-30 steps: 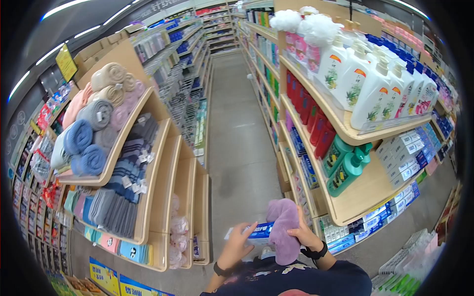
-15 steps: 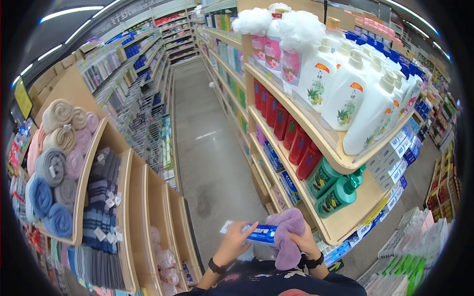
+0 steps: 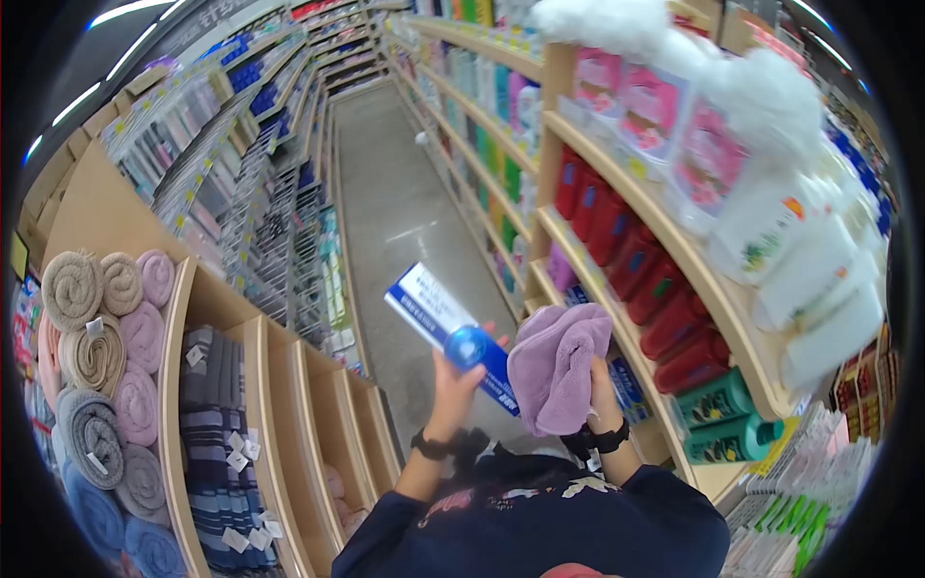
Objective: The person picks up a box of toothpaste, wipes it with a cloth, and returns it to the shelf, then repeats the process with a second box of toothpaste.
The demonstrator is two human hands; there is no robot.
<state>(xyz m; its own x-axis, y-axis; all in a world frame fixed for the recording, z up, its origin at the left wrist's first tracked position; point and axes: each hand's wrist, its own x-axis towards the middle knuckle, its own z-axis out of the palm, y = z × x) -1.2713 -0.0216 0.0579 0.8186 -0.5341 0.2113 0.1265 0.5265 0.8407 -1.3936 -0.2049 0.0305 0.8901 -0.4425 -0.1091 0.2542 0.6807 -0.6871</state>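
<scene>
The left hand (image 3: 453,390) is closed on a blue and white box (image 3: 465,344), which is pinched between the thumb and the fingers; the fingers are mostly hidden behind the box, and only some tips are seen past its edge. By the right hand (image 3: 605,397) a folded purple towel (image 3: 557,371) is gripped, but most of the fingers are covered by the cloth, so how they are bent cannot be told. The small print on the box is blurred, and the white bottles (image 3: 771,226) at the right are smeared as well. At the left, the rolled towels (image 3: 92,424) are partly cut off by the dark rim of the view. Open room is left ahead over the aisle floor (image 3: 395,207), which is bordered by shelves on both sides; the right hand is placed nearer to the edge of the right shelf (image 3: 655,183). The box is tilted, its upper end being pointed forward and to the left, beyond the left hand. Its lower end is directed towards the towel, between the two hands; whether the two are touching there cannot be made out.
</scene>
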